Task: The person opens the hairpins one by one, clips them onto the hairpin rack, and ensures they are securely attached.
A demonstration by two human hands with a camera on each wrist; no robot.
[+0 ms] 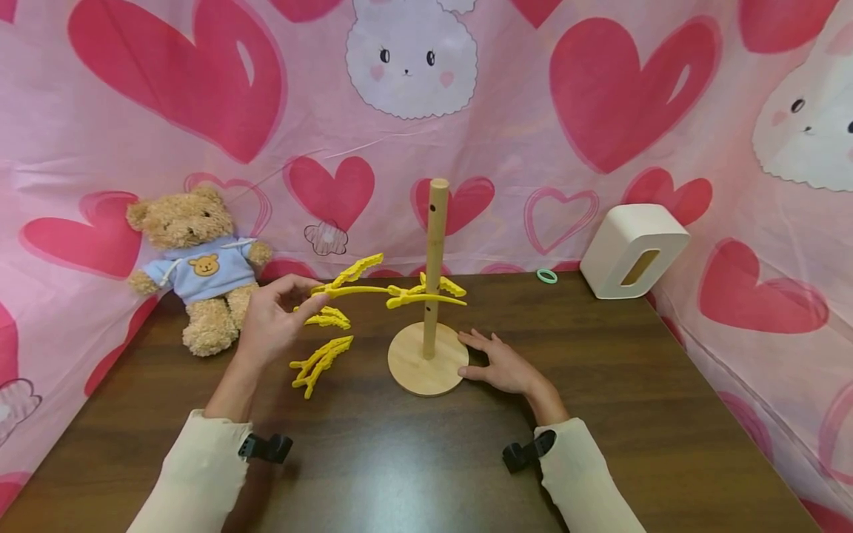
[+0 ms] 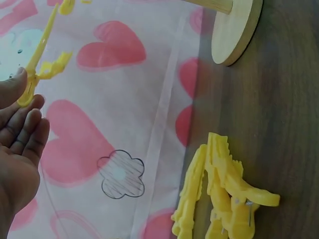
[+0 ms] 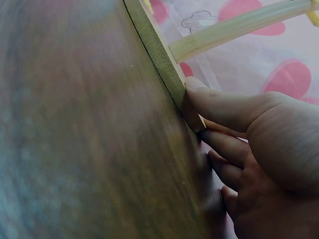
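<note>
My left hand [image 1: 276,314] pinches a yellow alligator hair clip [image 1: 349,287] between thumb and fingers, its jaws spread wide. The clip's long arm points toward another yellow hair clip [image 1: 406,297] at the wooden post [image 1: 436,229]; whether they touch I cannot tell. That second clip lies across the post, its jaws on either side. My right hand [image 1: 500,363] holds the rim of the stand's round base [image 1: 413,374], thumb and fingers at its edge in the right wrist view. Several loose yellow clips [image 2: 224,184] lie on the table below my left hand.
A teddy bear [image 1: 209,266] in a blue top leans at the back left. At the back right stand a white box [image 1: 629,252] with a slot and a small green ring [image 1: 546,276]. Pink heart-print cloth [image 1: 513,133] hangs behind the dark wooden table [image 1: 393,459].
</note>
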